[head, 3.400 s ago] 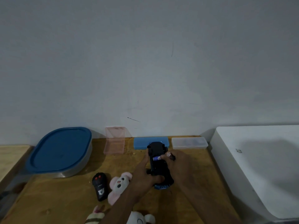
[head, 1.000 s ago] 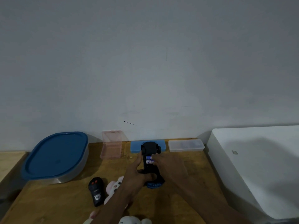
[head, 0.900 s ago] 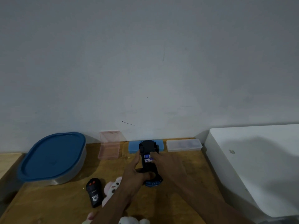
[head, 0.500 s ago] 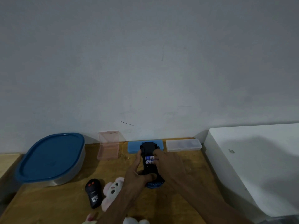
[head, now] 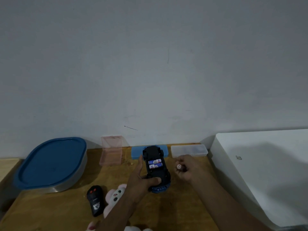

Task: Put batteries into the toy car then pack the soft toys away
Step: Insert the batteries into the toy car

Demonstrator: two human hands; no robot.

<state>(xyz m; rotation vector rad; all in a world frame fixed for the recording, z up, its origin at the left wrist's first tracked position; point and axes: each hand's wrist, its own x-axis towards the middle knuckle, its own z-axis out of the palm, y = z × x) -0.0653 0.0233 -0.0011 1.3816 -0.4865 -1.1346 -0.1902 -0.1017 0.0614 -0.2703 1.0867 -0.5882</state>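
A wooden table (head: 183,205). Along its back edge, from left to right, lie a large tub (head: 50,162) with a blue lid, a clear pink box (head: 110,152), a flat blue case (head: 135,152) and a clear case (head: 189,150). Nearer the front lies a black remote (head: 95,200), with a pink-and-white soft toy (head: 115,197) just beside it.

I count one toy car (head: 163,174), with two batteries (head: 155,161) seated in it and a third battery (head: 178,166) pinched in my right hand (head: 189,170), so three in all. One remote control (head: 95,200). One soft toy (head: 115,195) in plain view (a pink scrap (head: 90,228) and a white scrap (head: 133,229) poke in at the bottom edge, and I cannot tell whether they make one toy or two). Three small plastic boxes: a pink box (head: 111,152), a blue box (head: 136,152), a clear box (head: 189,150). One big tub (head: 50,162) with a blue lid, one white unit (head: 260,167).
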